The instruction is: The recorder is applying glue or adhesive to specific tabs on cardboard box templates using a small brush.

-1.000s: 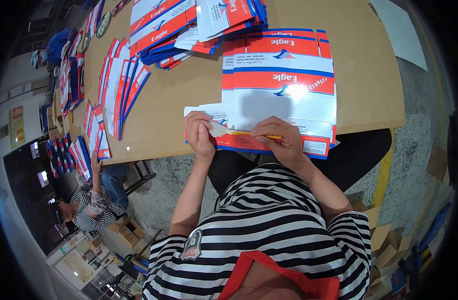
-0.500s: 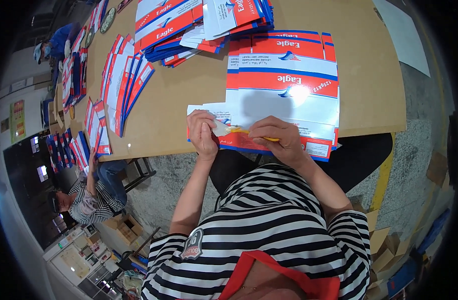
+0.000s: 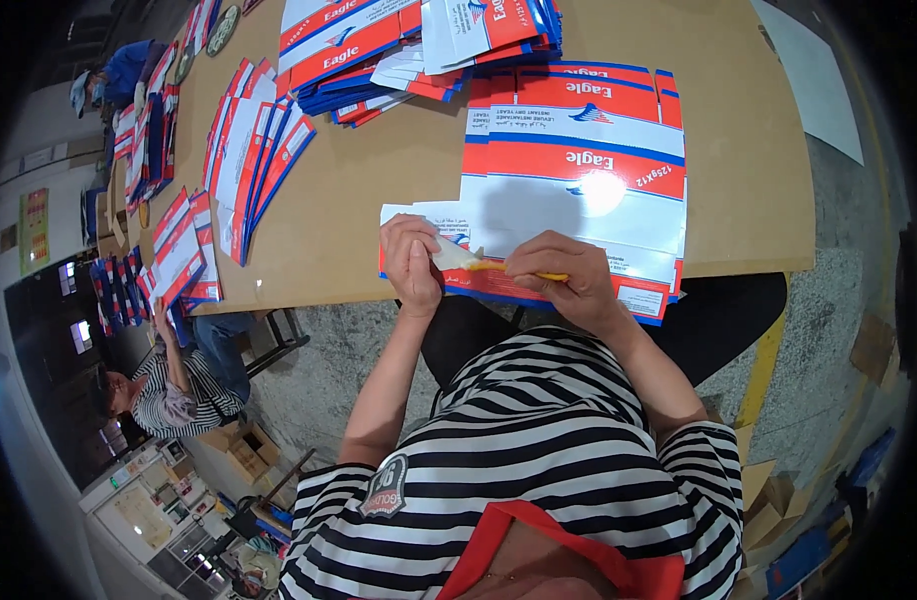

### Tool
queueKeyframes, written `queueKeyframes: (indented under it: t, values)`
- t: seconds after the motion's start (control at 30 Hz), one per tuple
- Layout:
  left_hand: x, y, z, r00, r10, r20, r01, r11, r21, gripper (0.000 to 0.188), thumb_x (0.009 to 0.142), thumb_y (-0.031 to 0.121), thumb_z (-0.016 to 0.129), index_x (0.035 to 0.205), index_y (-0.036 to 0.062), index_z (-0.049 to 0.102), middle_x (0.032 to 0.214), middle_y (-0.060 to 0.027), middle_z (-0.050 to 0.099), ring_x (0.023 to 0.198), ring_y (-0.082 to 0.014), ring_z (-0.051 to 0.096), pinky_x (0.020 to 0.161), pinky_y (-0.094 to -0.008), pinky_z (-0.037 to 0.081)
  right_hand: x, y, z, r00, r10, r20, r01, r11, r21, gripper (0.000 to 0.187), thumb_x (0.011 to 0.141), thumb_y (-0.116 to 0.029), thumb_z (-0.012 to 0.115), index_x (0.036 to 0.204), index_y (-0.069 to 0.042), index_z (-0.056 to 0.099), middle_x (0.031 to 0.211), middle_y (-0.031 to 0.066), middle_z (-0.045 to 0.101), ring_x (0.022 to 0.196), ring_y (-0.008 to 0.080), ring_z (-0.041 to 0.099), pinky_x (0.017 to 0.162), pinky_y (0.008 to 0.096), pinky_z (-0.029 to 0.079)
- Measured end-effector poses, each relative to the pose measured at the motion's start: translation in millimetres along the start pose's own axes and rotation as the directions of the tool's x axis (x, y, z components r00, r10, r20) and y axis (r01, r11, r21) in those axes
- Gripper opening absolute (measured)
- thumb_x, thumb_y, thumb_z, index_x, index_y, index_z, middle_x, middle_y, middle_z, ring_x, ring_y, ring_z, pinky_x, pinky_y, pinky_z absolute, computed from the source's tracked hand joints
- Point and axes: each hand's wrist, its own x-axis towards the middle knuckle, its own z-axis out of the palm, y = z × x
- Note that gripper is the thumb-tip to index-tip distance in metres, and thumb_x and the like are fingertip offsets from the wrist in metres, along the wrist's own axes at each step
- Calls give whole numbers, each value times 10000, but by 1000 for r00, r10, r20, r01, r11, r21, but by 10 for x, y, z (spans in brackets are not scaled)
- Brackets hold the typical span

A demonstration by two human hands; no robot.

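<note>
Above the near edge of a flat red, white and blue carton (image 3: 539, 215), both my hands meet. My left hand (image 3: 413, 265) is closed round a whitish, pointed piece (image 3: 453, 254), perhaps cloth or plastic; its material is unclear. In my right hand (image 3: 569, 275) a slim yellow stick-like tool (image 3: 489, 266) is gripped, its tip pointing left and touching the white piece. The tool's end is too small to tell whether it has bristles. More flat cartons lie beneath, their edges fanned toward the left.
A tall pile of flat cartons (image 3: 349, 50) stands at the far middle of the brown table (image 3: 749, 180). Fanned cartons (image 3: 254, 165) lie to the left. At the left edge a co-worker (image 3: 169, 395) handles a carton (image 3: 179, 255); another person (image 3: 129, 75) is farther off.
The yellow tool's tip has shifted slightly and lies straighter against the white piece, which shows more plainly. The co-worker at left has raised a carton. My view has moved slightly.
</note>
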Motion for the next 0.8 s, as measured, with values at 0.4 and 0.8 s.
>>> queueKeyframes:
  t: [0.4, 0.8]
  values:
    - [-11, -5, -1, 1000, -4, -5, 4, 1000, -3, 281, 876, 185, 421, 649, 30, 479, 813, -105, 582, 888, -269, 504, 885, -403, 381, 3, 118, 3, 981, -32, -193, 35, 999, 13, 63, 845, -76, 658, 890, -34, 672, 876, 98, 677, 826, 186, 644, 710, 285, 527]
    - [-15, -8, 6, 1000, -12, -2, 12, 1000, -1, 312, 892, 203, 410, 645, 29, 488, 810, -112, 579, 906, -278, 507, 872, -404, 385, -38, 225, 71, 961, 45, -274, -21, 995, 92, 88, 916, -81, 574, 889, -10, 617, 821, 83, 630, 773, 150, 645, 692, 250, 527]
